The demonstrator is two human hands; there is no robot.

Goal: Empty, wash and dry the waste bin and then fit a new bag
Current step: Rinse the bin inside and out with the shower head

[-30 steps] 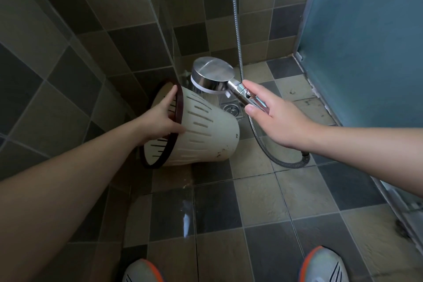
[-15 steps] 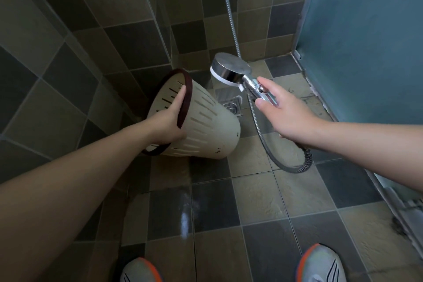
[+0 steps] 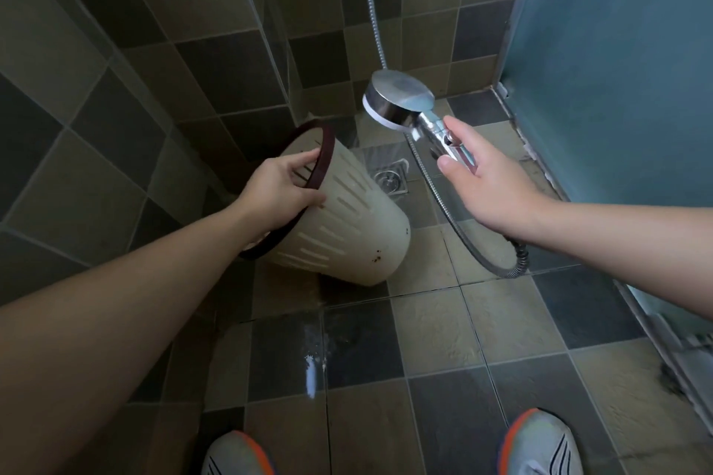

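A cream slotted waste bin [image 3: 347, 227] with a dark red rim is tilted, its mouth up and to the left, its base down near the floor. My left hand [image 3: 281, 189] grips its rim, fingers inside and thumb outside. My right hand [image 3: 486, 185] holds the chrome handle of a shower head [image 3: 397, 100], which hovers above and to the right of the bin with its face pointing down and left. A metal hose [image 3: 455, 220] loops from the handle under my right wrist and rises up the wall. No spray is visible.
A square floor drain [image 3: 389, 177] lies just behind the bin. Tiled walls close in on the left and at the back, a frosted blue glass door [image 3: 617, 69] on the right. The floor tiles are wet in front of the bin. My two shoes [image 3: 540, 443] stand at the bottom edge.
The bin has been tipped more upright and shifted right and down. The shower head has risen and moved right, away from the bin's side.
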